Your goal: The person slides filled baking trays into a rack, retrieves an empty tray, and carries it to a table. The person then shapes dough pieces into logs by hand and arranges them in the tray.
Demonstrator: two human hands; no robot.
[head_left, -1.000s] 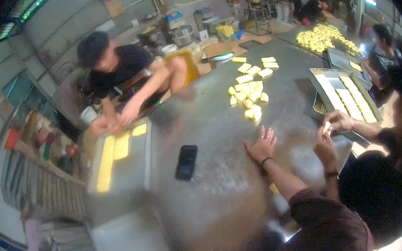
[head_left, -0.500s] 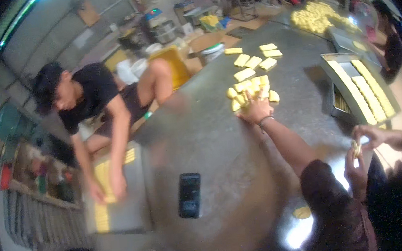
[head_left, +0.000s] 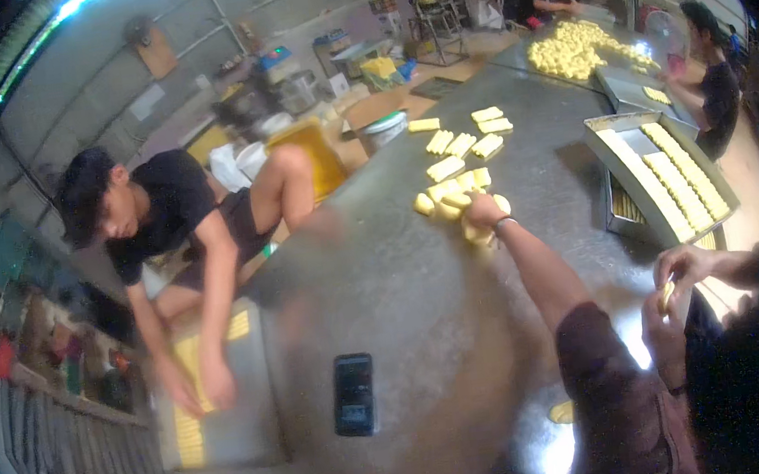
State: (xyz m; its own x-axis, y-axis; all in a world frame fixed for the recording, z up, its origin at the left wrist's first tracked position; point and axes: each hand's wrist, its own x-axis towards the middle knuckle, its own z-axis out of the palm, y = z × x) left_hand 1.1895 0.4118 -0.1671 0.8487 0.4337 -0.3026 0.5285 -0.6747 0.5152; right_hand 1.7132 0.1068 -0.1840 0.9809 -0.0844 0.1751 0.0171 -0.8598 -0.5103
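Note:
My right hand point(head_left: 486, 211), its arm in a dark maroon sleeve and a band at the wrist, reaches over the metal table to a cluster of small yellow dough pieces point(head_left: 449, 187). Its fingers are bent and bunched over the near side of the cluster, closed around a piece; the fingertips are partly hidden. A rounded dough piece point(head_left: 479, 233) lies just below this hand. Beyond the cluster, several ridged, oblong dough pieces point(head_left: 460, 145) lie loose. My left hand is out of view.
A phone point(head_left: 353, 394) lies on the table point(head_left: 406, 309). Left, a co-worker point(head_left: 161, 206) handles dough strips on a tray point(head_left: 251, 420). Right, another person's hands point(head_left: 676, 292) hold a small piece beside stacked trays point(head_left: 606, 131). A large dough heap point(head_left: 574, 51) sits at the far end.
The view has shifted slightly. My right hand, spread flat over the cluster before, now has its fingers drawn together. Some pieces in the cluster have shifted.

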